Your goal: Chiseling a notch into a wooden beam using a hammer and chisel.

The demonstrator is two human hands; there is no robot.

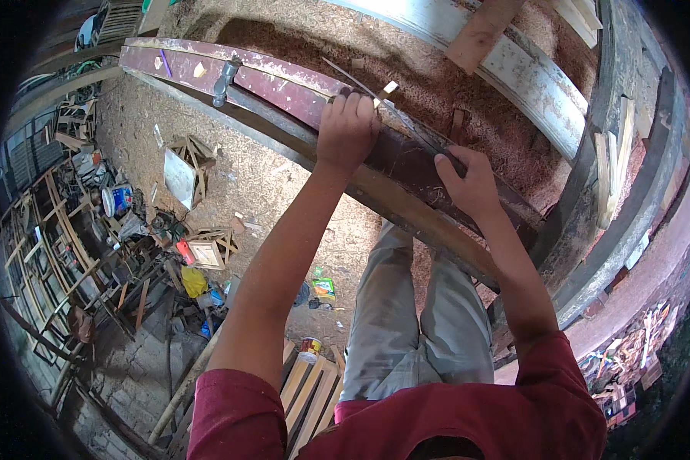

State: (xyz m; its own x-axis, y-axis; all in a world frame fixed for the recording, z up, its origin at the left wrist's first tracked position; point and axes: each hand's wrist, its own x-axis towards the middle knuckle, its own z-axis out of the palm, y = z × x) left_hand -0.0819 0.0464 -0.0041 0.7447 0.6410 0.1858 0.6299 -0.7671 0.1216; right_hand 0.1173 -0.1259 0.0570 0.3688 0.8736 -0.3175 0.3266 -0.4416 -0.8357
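Blade [408, 125] sat clasped in your right hand [469, 180], right of centre; left hand [348, 129] curled on maroon beam [284, 95], couldn't tell if pinching anything; hammer [225, 81] lay upper left.

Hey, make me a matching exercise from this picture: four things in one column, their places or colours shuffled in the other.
Things:
1. Hammer
2. Long thin tool
3. Trousers
4. Shirt

Places or colours:
A. Greyish
B. On the maroon plank, left of the left hand
C. Dark red
D. Held in the right hand

Pairs: 1-B, 2-D, 3-A, 4-C
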